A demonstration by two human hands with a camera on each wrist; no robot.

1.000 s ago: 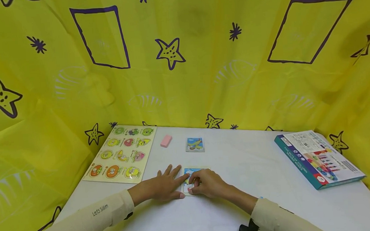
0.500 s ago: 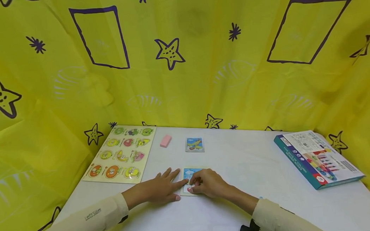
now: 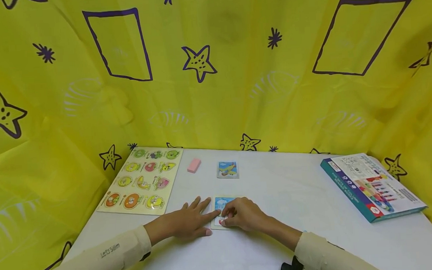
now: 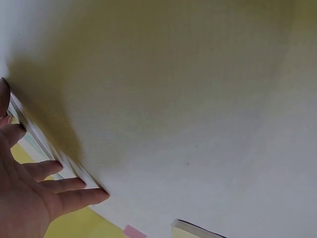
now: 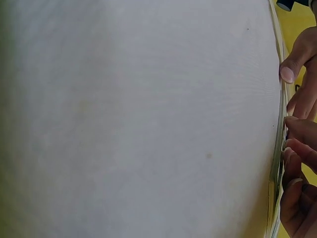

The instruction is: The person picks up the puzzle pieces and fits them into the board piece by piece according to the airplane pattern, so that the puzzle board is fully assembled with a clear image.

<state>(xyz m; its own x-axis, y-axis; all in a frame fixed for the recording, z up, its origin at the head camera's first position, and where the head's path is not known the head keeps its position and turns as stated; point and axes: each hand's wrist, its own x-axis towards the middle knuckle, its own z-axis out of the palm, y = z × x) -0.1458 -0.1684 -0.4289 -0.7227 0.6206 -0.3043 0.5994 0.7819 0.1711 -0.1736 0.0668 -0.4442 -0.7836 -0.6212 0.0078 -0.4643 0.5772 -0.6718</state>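
Observation:
A small picture puzzle [image 3: 222, 202], blue-printed with a pale border, lies flat near the table's middle. My left hand [image 3: 189, 222] rests beside it, fingers spread, with the index fingertip touching its picture. Over its right part, my right hand [image 3: 245, 215] bends its fingers and pinches what looks like a small puzzle piece, mostly hidden by the fingertips. The left wrist view has the left hand [image 4: 29, 193] low on the table with fingers extended. At the right border of the right wrist view, the right hand's curled fingers [image 5: 292, 161] meet the puzzle's thin edge.
Behind the puzzle lies a small airplane picture [image 3: 227, 170], with a pink eraser-like block [image 3: 194, 165] to its left. A fruit-picture board [image 3: 138, 181] lies at the left. A teal-edged flat box [image 3: 373, 187] sits at the right. Yellow curtain [image 3: 232, 105] surrounds the white table [image 3: 293, 188].
My left hand has drawn back slightly to the left, its thumb coming away from the puzzle's lower edge. My right hand stays nearly still over the puzzle.

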